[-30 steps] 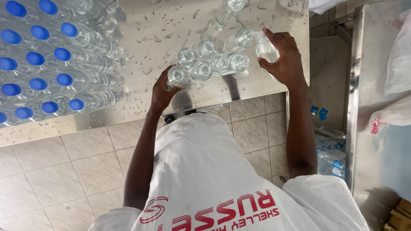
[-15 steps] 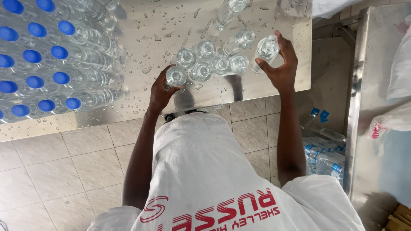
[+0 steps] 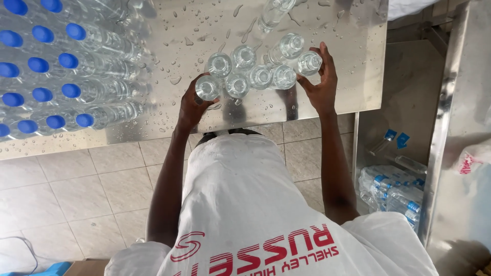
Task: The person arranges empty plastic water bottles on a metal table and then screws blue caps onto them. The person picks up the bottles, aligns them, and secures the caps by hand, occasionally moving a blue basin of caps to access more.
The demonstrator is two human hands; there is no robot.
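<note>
Hands (image 3: pixel 255 92) around clear uncapped bottles (image 3: pixel 250 69)

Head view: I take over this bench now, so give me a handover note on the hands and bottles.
Left hand: cupped against the uncapped bottles at their left end.
Right hand: pressed on their right end.
The bottles stand bunched on the wet steel table.
Done: capped bottles, blue tops, stand at the far left.
Left: the bunch has no caps.
</note>
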